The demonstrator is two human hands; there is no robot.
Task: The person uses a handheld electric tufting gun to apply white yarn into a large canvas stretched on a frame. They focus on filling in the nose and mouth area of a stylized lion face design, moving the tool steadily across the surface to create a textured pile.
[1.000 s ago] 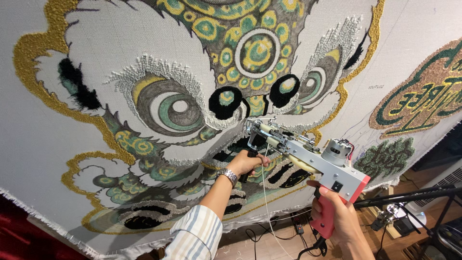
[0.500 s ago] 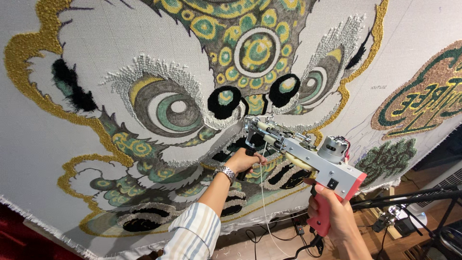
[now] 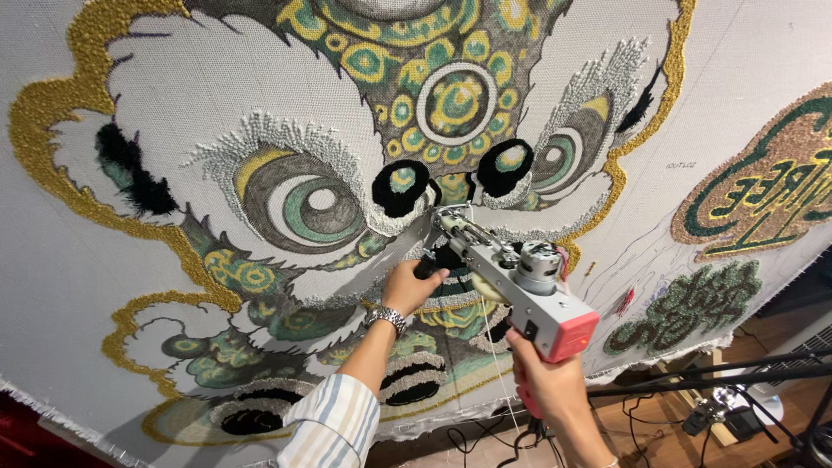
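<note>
A grey tufting gun (image 3: 520, 277) with a pink rear housing points at a large stretched cloth (image 3: 78, 286) bearing a tufted lion-dance face in green, gold, black and white. Its needle tip (image 3: 440, 217) touches the cloth just below the black nostril patches (image 3: 400, 186). My left hand (image 3: 409, 286), with a metal wristwatch and a striped sleeve, grips the gun's front handle. My right hand (image 3: 546, 381) grips the pink rear handle under the body. A thin yarn strand (image 3: 496, 347) hangs below the gun.
A round green and gold tufted emblem (image 3: 763, 199) is at the right of the cloth, with a smaller green patch (image 3: 685, 303) below it. A black stand bar (image 3: 711, 381), cables and small equipment (image 3: 719, 416) sit on the wooden floor at the lower right.
The gun and both hands have stayed at about the same spot below the nostrils; the view has shifted slightly, and the gun's tip sits a little higher on the cloth.
</note>
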